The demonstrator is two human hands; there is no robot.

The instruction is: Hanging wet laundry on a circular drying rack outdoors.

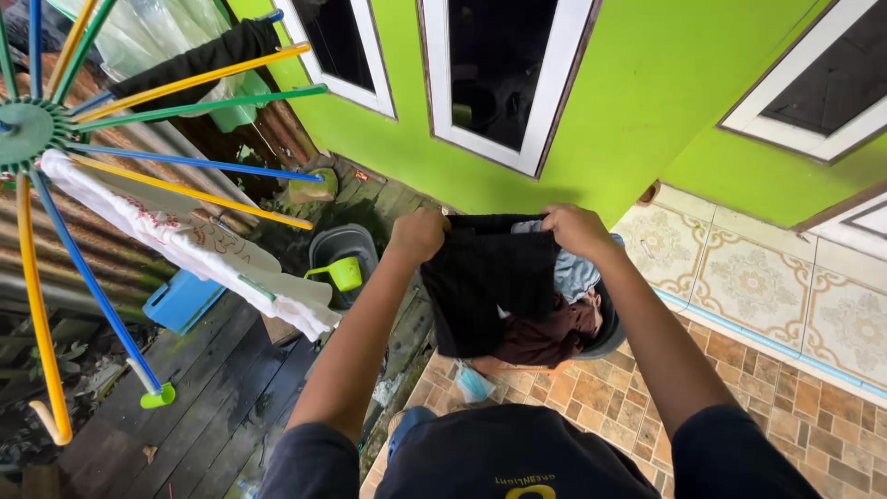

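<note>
I hold a black garment [485, 282] stretched out in front of me, hanging down. My left hand [418, 235] grips its top left edge and my right hand [575, 229] grips its top right edge. Below and behind it sits a dark basin [610, 334] holding a maroon cloth [547, 338] and a light blue cloth [577, 273]. To my left stands a drying rack [28, 129] with spokes in several colours; a white cloth [199, 249] and a dark cloth [199, 63] hang on it.
A grey bucket [342, 248] with a lime green scoop [344, 273] stands on wet dark planks. A blue box [182, 299] lies under the rack. A green wall with white-framed windows [499, 83] faces me. Patterned tiles [758, 277] lie to the right.
</note>
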